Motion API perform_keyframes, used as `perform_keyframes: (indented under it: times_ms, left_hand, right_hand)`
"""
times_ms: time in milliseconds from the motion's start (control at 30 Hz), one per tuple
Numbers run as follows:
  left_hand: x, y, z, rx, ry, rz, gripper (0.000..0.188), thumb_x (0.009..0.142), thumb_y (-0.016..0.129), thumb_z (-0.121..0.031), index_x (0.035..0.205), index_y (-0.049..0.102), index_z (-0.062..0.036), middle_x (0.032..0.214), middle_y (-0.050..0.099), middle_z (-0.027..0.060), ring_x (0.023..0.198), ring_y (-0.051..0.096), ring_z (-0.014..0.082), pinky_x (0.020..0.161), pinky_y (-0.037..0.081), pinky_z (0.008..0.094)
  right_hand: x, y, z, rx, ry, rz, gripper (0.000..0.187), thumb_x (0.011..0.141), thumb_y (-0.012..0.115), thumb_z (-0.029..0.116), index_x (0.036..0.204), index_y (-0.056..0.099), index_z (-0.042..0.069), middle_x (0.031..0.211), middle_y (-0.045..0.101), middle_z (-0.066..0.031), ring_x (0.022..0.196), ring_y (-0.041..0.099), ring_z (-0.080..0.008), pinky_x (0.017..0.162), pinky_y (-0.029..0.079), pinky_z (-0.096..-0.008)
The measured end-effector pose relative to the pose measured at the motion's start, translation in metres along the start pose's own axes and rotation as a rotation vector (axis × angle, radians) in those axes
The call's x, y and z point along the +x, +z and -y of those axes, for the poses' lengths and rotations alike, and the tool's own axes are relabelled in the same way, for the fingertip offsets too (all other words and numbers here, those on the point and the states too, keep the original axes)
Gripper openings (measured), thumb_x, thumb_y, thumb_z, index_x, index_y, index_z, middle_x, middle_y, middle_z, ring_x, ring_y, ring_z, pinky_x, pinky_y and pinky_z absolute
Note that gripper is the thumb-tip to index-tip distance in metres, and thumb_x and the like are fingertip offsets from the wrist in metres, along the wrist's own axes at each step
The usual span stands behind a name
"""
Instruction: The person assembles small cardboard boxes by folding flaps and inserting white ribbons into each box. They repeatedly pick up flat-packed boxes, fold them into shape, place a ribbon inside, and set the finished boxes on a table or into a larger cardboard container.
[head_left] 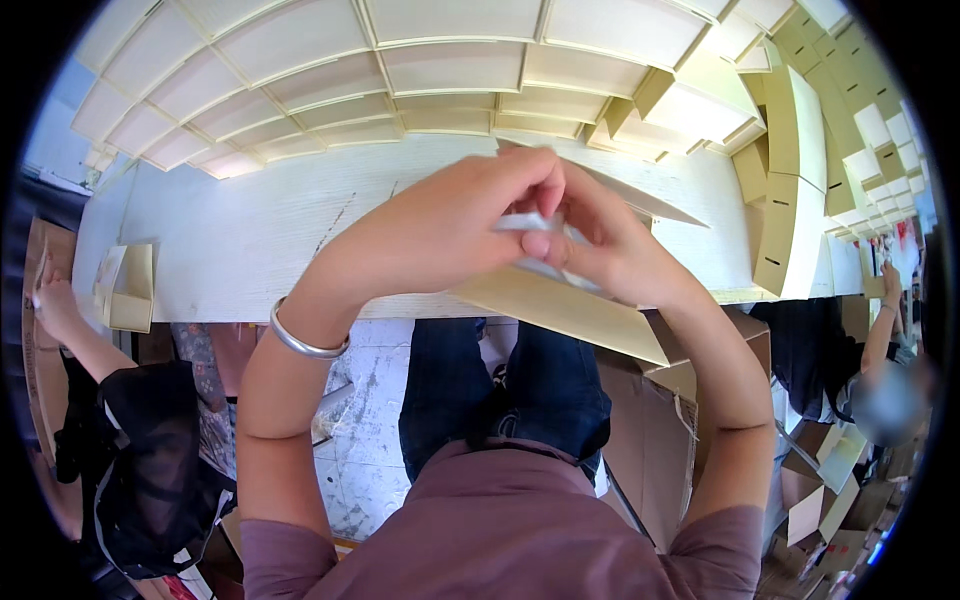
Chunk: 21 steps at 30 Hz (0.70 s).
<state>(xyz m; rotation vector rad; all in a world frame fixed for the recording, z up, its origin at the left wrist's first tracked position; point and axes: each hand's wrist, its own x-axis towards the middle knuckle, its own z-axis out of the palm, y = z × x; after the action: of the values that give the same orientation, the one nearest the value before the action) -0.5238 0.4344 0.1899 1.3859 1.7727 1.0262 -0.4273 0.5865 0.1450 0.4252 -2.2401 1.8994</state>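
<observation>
Both my hands meet over the table, in front of my chest. My left hand, with a silver bangle on its wrist, has its fingers curled in. Close against it, my right hand is bent round with thumb and fingers drawn together. Between them shows a small whitish, shiny piece, blurred and partly covered by fingers; its kind cannot be made out. Below the hands a flat cream cardboard panel juts over the table's near edge. Another cardboard flap lies behind my right hand.
Stacked cream boxes line the far side of the white table; more stand at the right. A small open box sits at the left edge. A brown carton is beside my legs. Other people work at left and right.
</observation>
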Motion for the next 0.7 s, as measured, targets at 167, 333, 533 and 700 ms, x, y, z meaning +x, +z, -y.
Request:
perform_keyframes:
  times_ms: [167,333,533,700]
  left_hand:
    - [-0.005,0.006,0.015,-0.302,-0.020,-0.126,0.036,0.078,0.062,-0.010,0.109,0.045,-0.0016,0.101,0.052,0.0033,0.084,0.049,0.0085,0.071,0.040,0.0218]
    - [-0.048,0.017,0.041,-0.262,0.049,-0.183,0.069,0.067,0.075,-0.027,0.122,0.041,-0.0029,0.117,0.050,0.0069,0.092,0.052,0.0145,0.080,0.041,0.0293]
    - [-0.056,0.060,0.059,-0.100,0.081,-0.288,0.045,0.062,0.074,-0.017,0.103,0.060,-0.0067,0.112,0.055,0.0116,0.099,0.055,0.0244,0.085,0.041,0.0308]
    - [-0.069,0.063,0.078,-0.173,0.195,-0.350,0.023,0.067,0.068,-0.003,0.090,0.065,-0.0058,0.102,0.059,0.0127,0.093,0.058,0.0254,0.075,0.047,0.0309]
  right_hand:
    - [0.000,-0.020,0.013,0.082,0.476,0.126,0.032,0.087,0.054,0.016,0.115,0.050,0.000,0.075,0.059,-0.0030,0.057,0.048,-0.0095,0.057,0.043,-0.0234]
    - [-0.014,-0.036,-0.024,-0.263,0.252,0.186,0.019,0.083,0.048,0.001,0.101,0.054,-0.001,0.079,0.058,-0.0095,0.064,0.051,-0.0156,0.060,0.042,-0.0255]
    - [-0.003,-0.018,-0.019,-0.413,0.426,0.250,0.014,0.082,0.048,0.007,0.093,0.056,0.002,0.082,0.057,-0.0089,0.076,0.054,-0.0186,0.069,0.042,-0.0273]
    - [0.000,-0.006,-0.023,-0.499,0.401,0.415,0.024,0.088,0.050,0.028,0.095,0.056,0.006,0.091,0.058,-0.0073,0.082,0.054,-0.0223,0.072,0.043,-0.0318]
